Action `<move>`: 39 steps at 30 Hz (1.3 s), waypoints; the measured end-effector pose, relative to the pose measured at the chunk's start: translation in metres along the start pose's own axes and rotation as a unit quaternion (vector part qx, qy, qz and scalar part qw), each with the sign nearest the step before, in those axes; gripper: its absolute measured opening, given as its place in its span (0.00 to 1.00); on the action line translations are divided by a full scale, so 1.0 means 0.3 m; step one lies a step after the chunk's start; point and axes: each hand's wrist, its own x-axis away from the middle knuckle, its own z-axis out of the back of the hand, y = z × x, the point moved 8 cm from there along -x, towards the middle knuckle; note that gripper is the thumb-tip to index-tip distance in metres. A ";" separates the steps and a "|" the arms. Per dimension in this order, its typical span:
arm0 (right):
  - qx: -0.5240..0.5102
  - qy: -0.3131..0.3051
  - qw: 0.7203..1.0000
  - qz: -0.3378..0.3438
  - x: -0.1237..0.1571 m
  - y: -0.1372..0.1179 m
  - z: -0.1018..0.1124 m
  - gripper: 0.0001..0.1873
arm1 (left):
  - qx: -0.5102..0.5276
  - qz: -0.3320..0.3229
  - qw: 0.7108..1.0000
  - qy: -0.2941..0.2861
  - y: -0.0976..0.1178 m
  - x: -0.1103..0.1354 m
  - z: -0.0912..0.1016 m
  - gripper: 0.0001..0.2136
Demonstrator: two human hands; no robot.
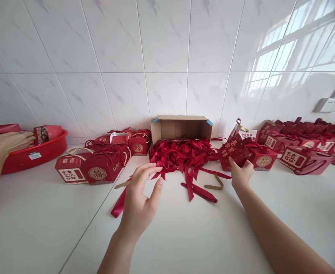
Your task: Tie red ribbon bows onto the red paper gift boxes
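My right hand (241, 173) grips the lower edge of a dark red candy box (233, 150), tilted, with gold characters on it. My left hand (141, 198) hovers over the table, empty, its thumb apart from the curved fingers. Just beyond it, a heap of red ribbons (181, 152) spills from an open cardboard box (181, 123). Some loose ribbon strips (200, 192) lie on the white surface close to me. Behind the held box stands another red candy box (263, 158), closed and upright.
Closed red boxes with rope handles (90, 171) stand at left. A co-worker's hand (11, 142) reaches over a red basin (36, 158) holding boxes. Rows of red boxes (307, 140) fill the right side. A tiled wall (167, 57) bounds the back; a bent tan strip (217, 184) lies ahead.
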 end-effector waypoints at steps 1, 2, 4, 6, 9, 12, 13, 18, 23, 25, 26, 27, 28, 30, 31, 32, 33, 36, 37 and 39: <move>0.008 0.007 1.000 -0.017 -0.006 0.019 0.003 0.38 | -0.001 0.001 1.000 -0.001 -0.002 0.001 -0.001 0.09; 0.011 0.010 0.999 -0.034 -0.004 0.033 0.002 0.40 | -0.003 0.001 1.000 -0.004 -0.004 0.003 -0.002 0.09; 0.004 -0.006 0.999 -0.039 0.010 0.034 -0.014 0.41 | -0.007 0.002 1.000 -0.010 -0.006 0.005 -0.009 0.08; -0.002 -0.028 0.999 -0.017 0.032 0.014 -0.035 0.41 | -0.013 0.001 1.000 -0.019 -0.008 0.005 -0.019 0.08; 0.018 -0.058 0.997 0.055 0.065 -0.036 -0.063 0.39 | -0.031 0.012 0.999 -0.042 -0.028 -0.002 -0.026 0.09; 0.069 -0.103 0.984 0.131 0.103 -0.078 -0.097 0.34 | -0.064 0.066 0.994 -0.065 -0.106 -0.014 0.012 0.12; 0.089 -0.123 0.977 0.149 0.118 -0.087 -0.111 0.31 | -0.083 0.095 0.989 -0.071 -0.148 -0.016 0.038 0.13; 0.145 -0.269 0.925 0.228 0.240 -0.144 -0.193 0.11 | -0.262 0.291 0.915 -0.098 -0.399 0.008 0.231 0.24; 0.164 -0.426 0.847 0.274 0.409 -0.220 -0.240 0.16 | -0.298 0.333 0.882 -0.152 -0.509 -0.046 0.309 0.31; 0.207 -0.465 0.809 0.294 0.465 -0.227 -0.250 0.16 | -0.332 0.314 0.883 -0.105 -0.513 -0.100 0.337 0.36; 0.228 -0.478 0.793 0.302 0.486 -0.224 -0.254 0.16 | -0.341 0.296 0.889 -0.081 -0.512 -0.124 0.342 0.38; 0.244 -0.489 0.779 0.308 0.503 -0.219 -0.257 0.15 | -0.345 0.283 0.893 -0.062 -0.515 -0.140 0.340 0.38; 0.251 -0.499 0.769 0.312 0.516 -0.212 -0.261 0.15 | -0.345 0.276 0.896 -0.044 -0.523 -0.150 0.336 0.38; 0.242 -0.517 0.757 0.317 0.533 -0.203 -0.266 0.11 | -0.343 0.282 0.896 -0.007 -0.552 -0.147 0.326 0.37; 0.230 -0.523 0.755 0.321 0.537 -0.202 -0.268 0.08 | -0.342 0.280 0.897 0.019 -0.562 -0.143 0.325 0.35; 0.218 -0.528 0.754 0.325 0.539 -0.203 -0.268 0.06 | -0.338 0.271 0.900 0.043 -0.566 -0.139 0.325 0.33; 0.208 -0.533 0.753 0.327 0.540 -0.205 -0.268 0.05 | -0.335 0.264 0.902 0.071 -0.564 -0.136 0.330 0.30; 0.199 -0.537 0.748 0.335 0.539 -0.217 -0.268 0.08 | -0.328 0.262 0.902 0.100 -0.520 -0.130 0.355 0.26; 0.195 -0.528 0.752 0.342 0.535 -0.226 -0.266 0.09 | -0.327 0.268 0.902 0.092 -0.492 -0.128 0.363 0.26; 0.174 -0.490 0.778 0.351 0.515 -0.251 -0.256 0.09 | -0.313 0.273 0.907 0.066 -0.415 -0.118 0.368 0.27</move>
